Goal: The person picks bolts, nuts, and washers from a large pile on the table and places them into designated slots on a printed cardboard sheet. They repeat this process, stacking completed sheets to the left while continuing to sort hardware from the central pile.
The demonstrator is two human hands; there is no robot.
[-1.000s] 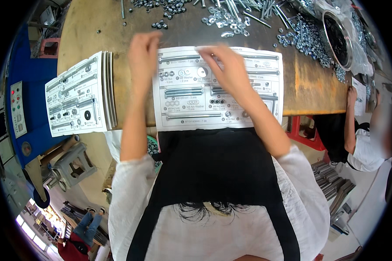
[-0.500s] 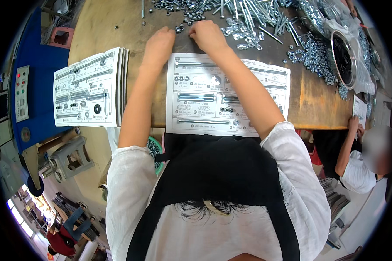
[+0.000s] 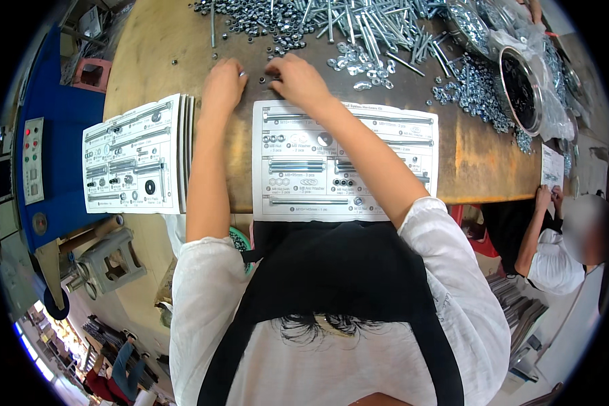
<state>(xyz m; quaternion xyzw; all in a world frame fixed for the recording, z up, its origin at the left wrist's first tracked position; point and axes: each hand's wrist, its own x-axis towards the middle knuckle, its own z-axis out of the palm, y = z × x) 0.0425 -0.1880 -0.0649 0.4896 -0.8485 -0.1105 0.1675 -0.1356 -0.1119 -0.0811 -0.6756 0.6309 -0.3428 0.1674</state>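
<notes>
Pinching small dark nuts (image 3: 269, 76), right hand (image 3: 298, 80) grip closed; left hand (image 3: 222, 86) grip unclear.

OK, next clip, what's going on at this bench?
A person leans over a wooden workbench with both hands at the near edge of a heap of loose nuts, washers and long bolts. The left hand and right hand rest on the bench among a few small dark nuts; whether either pinches one cannot be told. Just below lies a printed hardware sheet with several pieces laid on it. A stack of similar sheets sits to the left.
</notes>
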